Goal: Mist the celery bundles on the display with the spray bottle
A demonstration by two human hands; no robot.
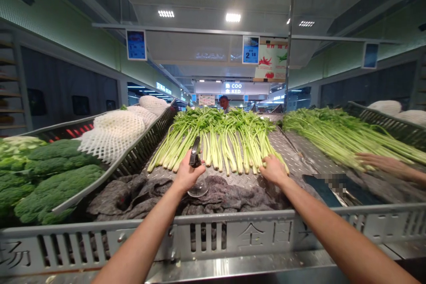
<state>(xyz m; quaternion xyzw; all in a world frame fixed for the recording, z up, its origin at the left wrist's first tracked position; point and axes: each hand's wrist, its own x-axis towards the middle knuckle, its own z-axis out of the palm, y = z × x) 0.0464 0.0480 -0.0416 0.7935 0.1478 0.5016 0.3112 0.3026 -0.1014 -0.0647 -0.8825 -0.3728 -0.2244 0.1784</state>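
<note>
Left hand: the left hand (186, 173) has a closed grip on a spray bottle (195, 153), its black trigger head standing up above the fingers and its clear, rounded base showing below them.
Right hand: the right hand (274, 169) is at the right end of the celery (221, 146), fingers bent against the pale cut ends; I cannot tell whether the grip is closed around a stalk.
Celery: laid side by side in a broad row, leaves toward the back, cut ends toward the person, on a metal counter (246, 180) with a raised tread pattern.
Cloth: a crumpled grey-brown cloth (229, 197) lies in front of the cut ends, under the spray bottle and both wrists.
Front panel: a grey slotted panel (233, 235) with large Chinese characters runs along the near edge, below the forearms.
Left side: a slanted crate wall (133, 155) separates the celery from broccoli (60, 193) and pieces wrapped in white foam netting (115, 131).
Right side: a mirror (319, 17) shows celery, a forearm and a hand; a dark patch low in it is partly pixelated.
Back: a person (224, 105) is visible beyond the leaves.
Overhead: blue price signs (250, 49) hang from a rail, 1 reading 2 18, beside a pepper poster (271, 61).
</note>
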